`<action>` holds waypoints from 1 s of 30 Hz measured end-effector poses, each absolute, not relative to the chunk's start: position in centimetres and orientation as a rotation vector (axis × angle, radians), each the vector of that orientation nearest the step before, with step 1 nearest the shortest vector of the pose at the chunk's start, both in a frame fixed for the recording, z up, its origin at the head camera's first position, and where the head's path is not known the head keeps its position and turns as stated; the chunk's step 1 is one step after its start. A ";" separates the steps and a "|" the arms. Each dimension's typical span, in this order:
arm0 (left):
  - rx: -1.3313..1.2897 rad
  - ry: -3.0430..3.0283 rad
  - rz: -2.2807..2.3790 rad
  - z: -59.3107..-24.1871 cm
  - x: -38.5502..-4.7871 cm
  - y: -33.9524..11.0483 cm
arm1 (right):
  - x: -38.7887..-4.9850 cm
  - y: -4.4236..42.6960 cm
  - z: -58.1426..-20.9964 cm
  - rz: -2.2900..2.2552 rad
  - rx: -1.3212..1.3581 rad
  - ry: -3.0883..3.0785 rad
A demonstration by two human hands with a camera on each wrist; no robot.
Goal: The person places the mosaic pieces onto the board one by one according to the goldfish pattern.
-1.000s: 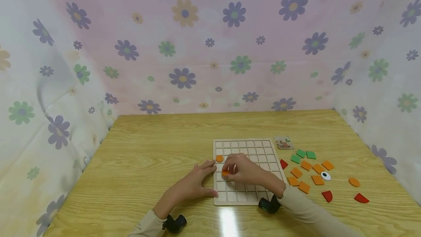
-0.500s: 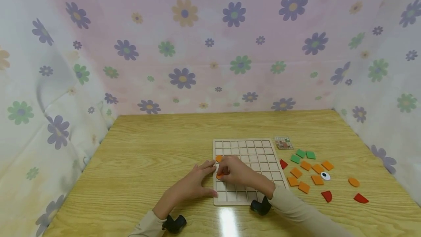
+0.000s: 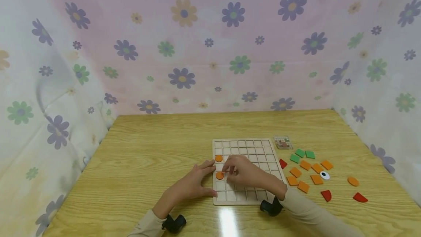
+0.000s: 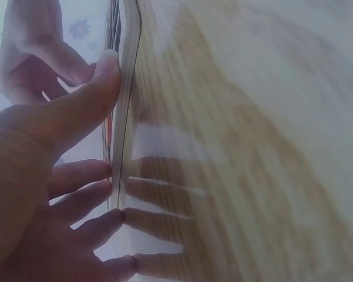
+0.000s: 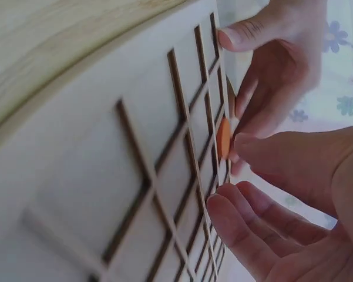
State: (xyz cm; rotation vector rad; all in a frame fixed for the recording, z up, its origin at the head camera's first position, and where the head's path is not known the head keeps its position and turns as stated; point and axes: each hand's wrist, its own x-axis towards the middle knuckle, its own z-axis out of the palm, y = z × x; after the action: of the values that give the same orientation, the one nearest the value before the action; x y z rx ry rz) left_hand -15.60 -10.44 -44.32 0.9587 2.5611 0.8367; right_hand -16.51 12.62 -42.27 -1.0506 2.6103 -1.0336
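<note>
A wooden grid board [image 3: 261, 150] lies on the table, with one orange disc [image 3: 218, 158] in its left column. Lower in that column sits a second orange disc [image 3: 219, 175]. My right hand [image 3: 245, 173] hovers over the board just right of this lower disc; in the right wrist view its thumb and fingers are apart, with nothing between them, near the orange disc [image 5: 224, 138]. My left hand [image 3: 194, 181] touches the board's left edge, thumb and fingers spread along the rim, as the left wrist view also shows.
Right of the board lie several orange squares [image 3: 303, 186], several green squares [image 3: 310, 154] and red quarter-round pieces [image 3: 326, 195]. Among them are a white eye piece [image 3: 324, 175] and an orange oval [image 3: 353, 181]. A small pattern card [image 3: 283, 142] lies by the board's upper right corner.
My right hand carried the lower orange disc left into the left column, let go of it and drew back to the right. My left hand stayed at the board's edge.
</note>
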 end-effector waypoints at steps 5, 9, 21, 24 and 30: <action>0.954 2.562 0.841 -44.5 -15.7 -10.5 | -16.3 14.6 -41.6 -1.029 -0.995 2.621; 0.957 2.557 0.849 -44.5 -15.7 -10.5 | -15.8 16.6 -41.2 -1.028 -1.020 2.648; 0.981 2.552 0.860 -44.6 -15.8 -10.5 | -14.6 22.6 -40.0 -1.133 -1.053 2.679; 0.984 2.557 0.856 -44.7 -15.8 -10.5 | -14.2 23.7 -39.6 -1.116 -1.118 2.742; 0.973 2.554 0.850 -44.6 -15.7 -10.5 | -13.4 26.2 -38.6 -1.069 -0.987 2.820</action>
State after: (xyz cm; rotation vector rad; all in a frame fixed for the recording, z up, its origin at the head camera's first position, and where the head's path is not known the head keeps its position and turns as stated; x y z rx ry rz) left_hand -15.74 -10.50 -44.62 0.9733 2.5537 0.8502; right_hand -13.38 26.22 -38.59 -0.9872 2.8204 -1.0694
